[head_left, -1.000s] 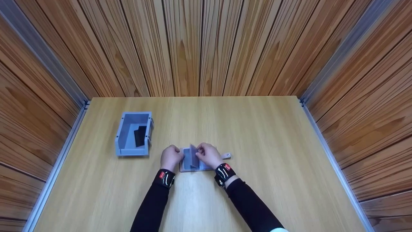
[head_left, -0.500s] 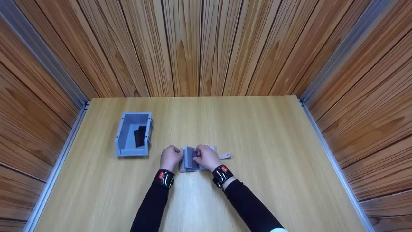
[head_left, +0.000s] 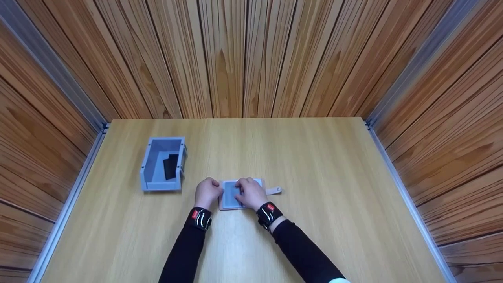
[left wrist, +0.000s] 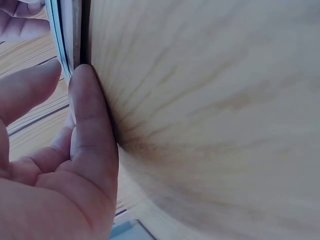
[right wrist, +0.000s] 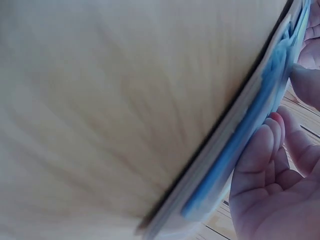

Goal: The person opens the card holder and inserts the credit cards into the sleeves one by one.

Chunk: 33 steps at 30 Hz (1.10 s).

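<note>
A card holder (head_left: pixel 232 201) with a pinkish cover and blue-tinted clear sleeves lies spread on the table, its strap with a snap (head_left: pixel 275 190) sticking out to the right. At its left edge my left hand (head_left: pixel 208 192) grips with bent fingers; the left wrist view shows a fingertip (left wrist: pixel 84 82) against the cover's edge and the thumb close over the sleeves. My right hand (head_left: pixel 252 193) rests on the right part of the sleeves, fingertips and thumb touching the top one. In the right wrist view the blue sleeves (right wrist: pixel 235 145) stack above the cover, under these fingers (right wrist: pixel 257 150).
A grey-blue bin (head_left: pixel 162 185) stands on the table at the left, with black flat pieces (head_left: pixel 171 167) inside. Wood-plank walls (head_left: pixel 228 59) rise behind and at both sides, with metal rails (head_left: pixel 408 196) along the table's side edges.
The sleeve page that stood upright has swung left and now lies flat. My right hand has moved slightly left and down with it; my left hand has stayed at the holder's left edge.
</note>
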Each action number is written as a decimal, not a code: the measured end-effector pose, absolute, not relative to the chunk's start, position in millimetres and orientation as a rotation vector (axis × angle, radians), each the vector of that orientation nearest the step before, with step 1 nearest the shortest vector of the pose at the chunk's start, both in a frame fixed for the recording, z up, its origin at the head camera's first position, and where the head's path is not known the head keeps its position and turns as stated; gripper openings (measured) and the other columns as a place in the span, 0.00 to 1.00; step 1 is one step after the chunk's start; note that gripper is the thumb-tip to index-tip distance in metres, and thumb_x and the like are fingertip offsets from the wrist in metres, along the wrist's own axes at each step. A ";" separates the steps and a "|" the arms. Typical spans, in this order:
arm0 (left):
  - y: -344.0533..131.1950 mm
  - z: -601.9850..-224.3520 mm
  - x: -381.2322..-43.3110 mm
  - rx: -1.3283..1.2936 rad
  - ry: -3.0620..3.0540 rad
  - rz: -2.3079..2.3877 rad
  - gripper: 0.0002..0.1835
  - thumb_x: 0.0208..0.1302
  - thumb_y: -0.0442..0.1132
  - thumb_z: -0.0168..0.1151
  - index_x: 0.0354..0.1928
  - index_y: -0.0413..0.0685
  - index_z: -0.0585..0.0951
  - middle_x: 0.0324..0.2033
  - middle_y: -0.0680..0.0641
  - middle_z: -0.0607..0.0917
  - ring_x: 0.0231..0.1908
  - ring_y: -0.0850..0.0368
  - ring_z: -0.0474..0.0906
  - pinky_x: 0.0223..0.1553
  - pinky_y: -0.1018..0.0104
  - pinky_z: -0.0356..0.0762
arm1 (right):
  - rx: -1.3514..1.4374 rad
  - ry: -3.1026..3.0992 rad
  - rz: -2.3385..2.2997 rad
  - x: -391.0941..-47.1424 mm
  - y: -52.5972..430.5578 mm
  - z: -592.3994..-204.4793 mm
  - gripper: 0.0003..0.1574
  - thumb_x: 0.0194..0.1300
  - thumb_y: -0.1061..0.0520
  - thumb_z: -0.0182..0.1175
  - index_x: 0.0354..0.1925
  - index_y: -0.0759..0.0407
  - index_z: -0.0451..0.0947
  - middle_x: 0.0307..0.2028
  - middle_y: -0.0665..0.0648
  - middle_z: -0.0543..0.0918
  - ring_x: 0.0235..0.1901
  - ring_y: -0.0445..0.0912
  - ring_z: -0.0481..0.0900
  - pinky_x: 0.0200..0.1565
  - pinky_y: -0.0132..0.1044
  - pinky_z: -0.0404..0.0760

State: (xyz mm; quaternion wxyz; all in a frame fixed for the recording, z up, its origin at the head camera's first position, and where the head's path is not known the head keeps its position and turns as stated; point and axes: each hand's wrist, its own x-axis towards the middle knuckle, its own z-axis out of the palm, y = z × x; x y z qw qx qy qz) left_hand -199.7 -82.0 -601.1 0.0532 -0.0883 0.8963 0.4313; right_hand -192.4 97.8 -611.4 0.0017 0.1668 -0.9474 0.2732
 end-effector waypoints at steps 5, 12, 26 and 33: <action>-81.7 -602.3 -200.1 -0.274 2.721 1.311 0.09 0.50 0.32 0.68 0.34 0.37 0.81 0.32 0.43 0.83 0.36 0.46 0.79 0.41 0.54 0.76 | 0.529 -2.976 0.864 -192.2 97.8 -610.2 0.18 0.55 0.56 0.71 0.44 0.58 0.79 0.34 0.52 0.76 0.35 0.48 0.75 0.39 0.41 0.74; -81.2 -603.1 -200.4 -0.263 2.752 1.302 0.08 0.49 0.31 0.68 0.33 0.37 0.81 0.31 0.43 0.83 0.35 0.46 0.79 0.40 0.53 0.76 | 0.507 -2.994 0.868 -193.2 97.2 -610.2 0.19 0.55 0.55 0.71 0.45 0.58 0.79 0.34 0.52 0.77 0.36 0.48 0.76 0.41 0.43 0.74; -84.4 -594.0 -198.8 -0.269 2.834 1.351 0.10 0.58 0.37 0.68 0.38 0.36 0.82 0.32 0.43 0.84 0.36 0.46 0.81 0.41 0.52 0.78 | 0.533 -2.983 0.895 -192.1 98.8 -612.6 0.18 0.56 0.56 0.71 0.44 0.59 0.79 0.33 0.53 0.77 0.36 0.48 0.75 0.40 0.41 0.75; -100.8 -566.8 -203.3 -0.312 2.861 1.412 0.10 0.62 0.37 0.66 0.42 0.37 0.83 0.34 0.43 0.84 0.37 0.47 0.80 0.41 0.54 0.77 | 0.505 -3.006 0.921 -193.0 97.9 -611.1 0.18 0.57 0.56 0.71 0.46 0.58 0.80 0.34 0.51 0.76 0.36 0.47 0.75 0.41 0.40 0.75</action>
